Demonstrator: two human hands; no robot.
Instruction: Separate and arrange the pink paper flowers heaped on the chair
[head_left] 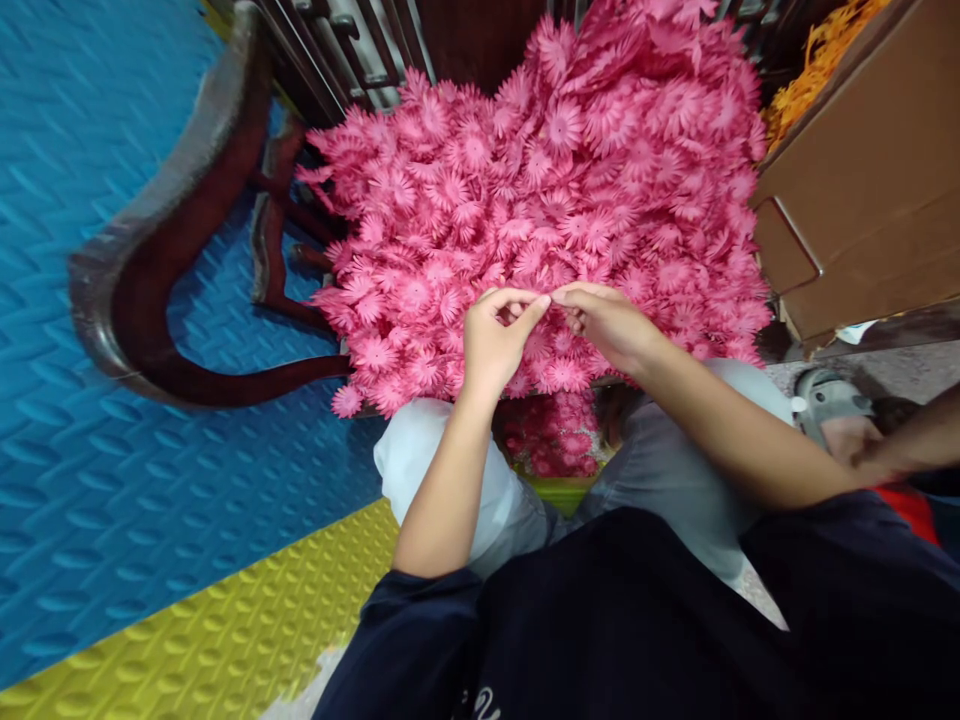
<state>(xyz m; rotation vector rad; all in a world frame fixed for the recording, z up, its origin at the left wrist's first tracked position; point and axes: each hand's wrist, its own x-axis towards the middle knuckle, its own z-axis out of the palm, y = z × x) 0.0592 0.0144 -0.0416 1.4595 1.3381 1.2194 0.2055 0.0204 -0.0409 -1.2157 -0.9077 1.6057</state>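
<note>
A large heap of pink artificial flower heads with thin, spiky petals fills the seat of a dark wooden chair. Over its front part, my left hand is closed in a pinch, thumb against forefinger. My right hand pinches too, its fingertips meeting those of the left. Whatever lies between the fingertips is too small or hidden to make out. Both hands are just above the flowers, close to my knees.
The chair's curved dark armrest juts out on the left, over blue textured matting with a yellow strip. On the right stands a cardboard box beside orange petals. Another person's arm and foot show at right. More pink flowers lie below the seat.
</note>
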